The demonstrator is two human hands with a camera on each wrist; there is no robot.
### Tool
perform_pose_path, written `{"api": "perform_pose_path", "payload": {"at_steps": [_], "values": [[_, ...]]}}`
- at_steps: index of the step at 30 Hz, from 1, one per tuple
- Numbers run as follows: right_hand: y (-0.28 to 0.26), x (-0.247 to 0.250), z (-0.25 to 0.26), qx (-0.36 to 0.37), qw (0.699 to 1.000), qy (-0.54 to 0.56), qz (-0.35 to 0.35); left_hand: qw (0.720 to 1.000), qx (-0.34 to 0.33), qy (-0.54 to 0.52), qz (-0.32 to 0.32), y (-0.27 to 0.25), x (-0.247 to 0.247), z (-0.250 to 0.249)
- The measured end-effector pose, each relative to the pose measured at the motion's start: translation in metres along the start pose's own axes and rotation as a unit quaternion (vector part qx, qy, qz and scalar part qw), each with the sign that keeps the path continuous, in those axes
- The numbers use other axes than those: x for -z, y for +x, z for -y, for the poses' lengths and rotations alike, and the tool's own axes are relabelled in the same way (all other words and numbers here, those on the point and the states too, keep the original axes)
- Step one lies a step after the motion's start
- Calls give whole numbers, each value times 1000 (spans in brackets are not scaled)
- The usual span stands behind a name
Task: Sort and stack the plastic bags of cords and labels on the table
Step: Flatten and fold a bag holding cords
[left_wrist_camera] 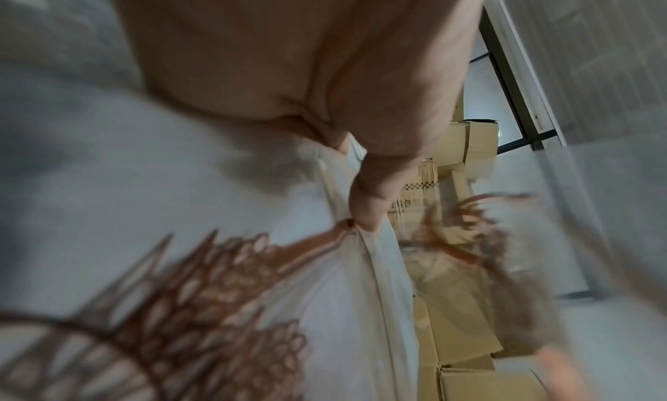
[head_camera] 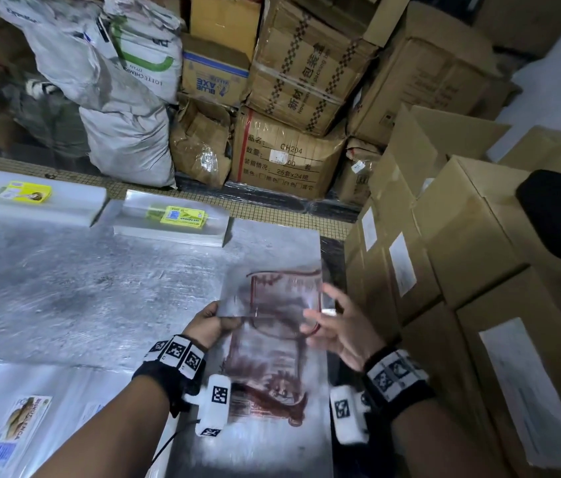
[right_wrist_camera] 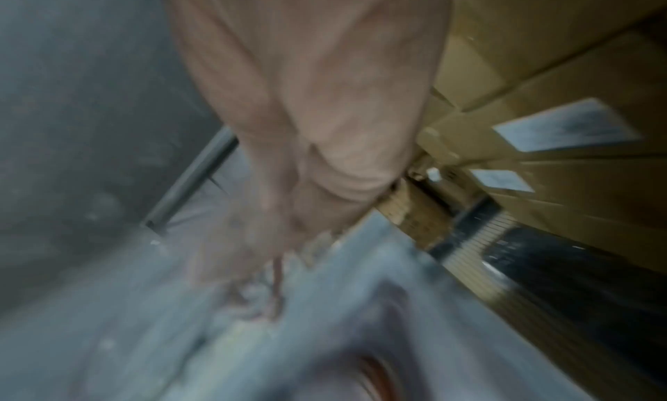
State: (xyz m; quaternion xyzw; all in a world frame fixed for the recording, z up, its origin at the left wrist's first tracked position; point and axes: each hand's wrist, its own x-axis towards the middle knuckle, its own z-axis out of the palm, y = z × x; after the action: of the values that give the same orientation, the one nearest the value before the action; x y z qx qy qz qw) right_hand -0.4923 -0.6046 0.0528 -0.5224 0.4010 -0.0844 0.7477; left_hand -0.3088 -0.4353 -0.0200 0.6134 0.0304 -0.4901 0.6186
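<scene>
A clear plastic bag [head_camera: 282,294] printed with a red-brown design is pinched at its left edge by the left hand [head_camera: 208,326], thumb on top; in the left wrist view the thumb [left_wrist_camera: 368,207] is seen pressed onto the film's edge, so this grip is narrow and holding the bag. The right hand [head_camera: 337,326] is held at the bag's right side with fingers spread and relaxed, a wide grip; whether the film is touched cannot be told. The bag is lifted just above a stack of like-printed bags [head_camera: 265,391], which lies on the silvery worktop [head_camera: 82,288] directly beneath it. Beyond the stack, at the worktop's far edge, two piles of clear bags are topped with yellow labels [head_camera: 181,217]. Left of the stack lies another printed bag [head_camera: 13,429]. Right of the stack, cardboard boxes [head_camera: 462,253] are piled.
</scene>
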Motion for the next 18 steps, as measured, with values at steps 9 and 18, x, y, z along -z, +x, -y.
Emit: {"api": "perform_pose_path", "payload": {"at_steps": [9,18], "values": [[3,-15,-51,-16,996,-75,-43,991,78,-109,11,-10,-4,-6],[7,-20,-53,31,947,-310,-80,999,-22,33,-34,-5,-6,2]]}}
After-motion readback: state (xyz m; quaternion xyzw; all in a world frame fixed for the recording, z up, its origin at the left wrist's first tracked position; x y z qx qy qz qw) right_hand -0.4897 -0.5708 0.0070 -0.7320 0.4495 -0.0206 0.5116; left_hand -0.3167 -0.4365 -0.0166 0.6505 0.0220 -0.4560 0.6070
